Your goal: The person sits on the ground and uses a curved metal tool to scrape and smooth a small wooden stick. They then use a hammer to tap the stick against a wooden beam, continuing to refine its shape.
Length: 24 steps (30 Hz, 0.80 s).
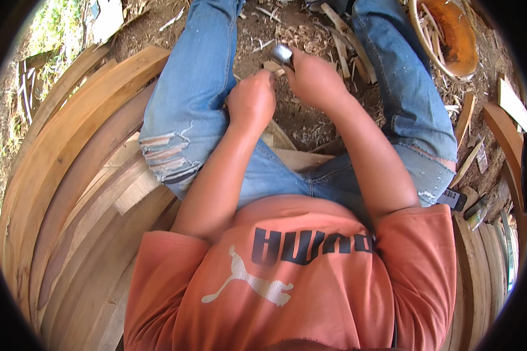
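Between my knees, both hands are close together above the shaving-strewn ground. My left hand (252,99) is closed, knuckles up, on a small pale piece of wood (273,66) whose end shows beyond the fingers. To its right, my right hand (315,81) is wrapped round a tool with a shiny, rounded metal end (281,54). The rest of that tool is hidden by the hand, so its kind cannot be made out. The tool's metal end sits just above the wood; whether they touch is unclear.
Long wooden boards (70,134) curve along my left side. A round orange-brown container (459,44) with wood strips stands at the upper right. Offcuts (348,44) and shavings litter the ground. More boards (480,275) and a dark phone-like object (452,200) lie at my right.
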Tool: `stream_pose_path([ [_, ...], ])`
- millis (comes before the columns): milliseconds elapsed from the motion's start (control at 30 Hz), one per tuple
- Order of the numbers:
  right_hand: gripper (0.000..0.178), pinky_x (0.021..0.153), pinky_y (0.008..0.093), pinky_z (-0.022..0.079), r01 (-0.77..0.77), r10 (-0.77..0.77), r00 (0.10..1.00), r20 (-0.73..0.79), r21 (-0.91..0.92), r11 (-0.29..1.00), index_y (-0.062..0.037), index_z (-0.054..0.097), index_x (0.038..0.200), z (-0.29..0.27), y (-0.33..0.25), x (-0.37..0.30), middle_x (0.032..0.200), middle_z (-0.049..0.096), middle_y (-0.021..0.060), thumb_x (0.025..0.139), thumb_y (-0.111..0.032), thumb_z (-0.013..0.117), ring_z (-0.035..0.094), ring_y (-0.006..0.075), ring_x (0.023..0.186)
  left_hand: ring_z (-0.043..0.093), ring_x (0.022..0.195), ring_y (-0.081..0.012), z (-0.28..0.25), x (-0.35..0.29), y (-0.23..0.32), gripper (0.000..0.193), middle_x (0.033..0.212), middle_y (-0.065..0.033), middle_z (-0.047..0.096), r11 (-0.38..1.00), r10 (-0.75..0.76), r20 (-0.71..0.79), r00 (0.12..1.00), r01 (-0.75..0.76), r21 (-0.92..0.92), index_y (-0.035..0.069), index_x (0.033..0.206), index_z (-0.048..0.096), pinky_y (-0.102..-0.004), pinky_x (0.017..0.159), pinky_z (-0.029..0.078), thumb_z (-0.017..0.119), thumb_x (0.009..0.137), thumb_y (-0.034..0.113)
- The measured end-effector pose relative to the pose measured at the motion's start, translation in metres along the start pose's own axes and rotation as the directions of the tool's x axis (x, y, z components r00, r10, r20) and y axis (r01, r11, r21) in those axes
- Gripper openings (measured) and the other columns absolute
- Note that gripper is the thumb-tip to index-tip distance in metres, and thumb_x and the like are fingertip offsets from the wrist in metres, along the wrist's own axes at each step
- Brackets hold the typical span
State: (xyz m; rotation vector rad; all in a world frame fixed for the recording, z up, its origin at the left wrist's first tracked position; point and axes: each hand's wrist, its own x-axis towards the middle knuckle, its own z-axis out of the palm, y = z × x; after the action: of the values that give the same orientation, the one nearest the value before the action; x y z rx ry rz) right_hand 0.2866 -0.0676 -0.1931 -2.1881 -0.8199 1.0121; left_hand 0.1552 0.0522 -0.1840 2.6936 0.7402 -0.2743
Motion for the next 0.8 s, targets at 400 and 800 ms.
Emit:
stream_pose_path([
  [400, 0.029, 0.088, 0.0565, 0.056, 0.01, -0.01, 1.0, -0.008, 0.034, 0.999, -0.0005, 0.066, 0.12, 0.011, 0.008, 0.003, 0.107, 0.075, 0.0265, 0.102, -0.022, 0.059, 0.072, 0.0461, 0.102, 0.073, 0.085, -0.0442, 0.002, -0.001, 0.001, 0.01, 0.089, -0.021, 0.075, 0.999, 0.011, -0.038, 0.999, -0.012, -0.031, 0.006, 0.098, 0.072, -0.055, 0.075, 0.057, 0.065, 0.099, 0.013],
  [800, 0.03, 0.083, 0.0582, 0.056, 0.104, -0.103, 0.993, -0.054, 0.022, 0.994, -0.0011, 0.062, 0.12, 0.005, -0.001, 0.004, 0.096, 0.075, 0.0267, 0.101, -0.023, 0.062, 0.072, 0.0481, 0.093, 0.073, 0.088, -0.0446, 0.0, 0.005, 0.003, 0.012, 0.093, -0.0205, 0.076, 1.0, -0.004, -0.035, 0.999, 0.004, -0.011, 0.008, 0.103, 0.076, -0.0554, 0.077, 0.056, 0.068, 0.097, 0.013],
])
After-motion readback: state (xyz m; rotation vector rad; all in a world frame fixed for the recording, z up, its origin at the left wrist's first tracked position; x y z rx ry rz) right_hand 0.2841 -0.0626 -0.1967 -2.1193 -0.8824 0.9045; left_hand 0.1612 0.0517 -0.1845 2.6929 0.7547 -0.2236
